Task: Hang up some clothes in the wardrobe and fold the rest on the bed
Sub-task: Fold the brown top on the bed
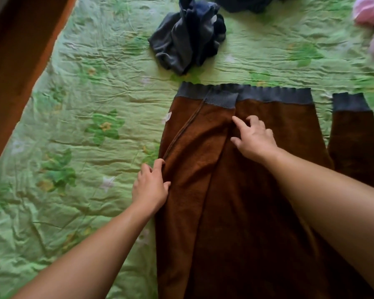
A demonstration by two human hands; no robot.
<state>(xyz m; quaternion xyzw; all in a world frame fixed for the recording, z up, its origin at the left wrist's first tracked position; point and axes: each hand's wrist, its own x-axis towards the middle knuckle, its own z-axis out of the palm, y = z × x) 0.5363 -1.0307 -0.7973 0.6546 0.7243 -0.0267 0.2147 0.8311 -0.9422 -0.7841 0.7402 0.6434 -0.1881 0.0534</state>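
Note:
A brown sweater (203, 190) with grey ribbed hem and cuffs lies flat on the green floral bedspread (84, 126). Its left sleeve is folded in over the body, and the right sleeve (354, 143) lies alongside on the right. My left hand (150, 188) rests at the sweater's left folded edge, fingers lying along the fabric. My right hand (255, 138) presses on the middle of the sweater with its fingers spread, just below the grey cuff of the folded sleeve.
A crumpled dark blue and grey garment (186, 37) lies on the bed beyond the sweater. More dark clothing (246, 3) sits at the top edge and pink fabric (371, 20) at the top right. The bed's brown wooden edge (15, 61) runs along the left.

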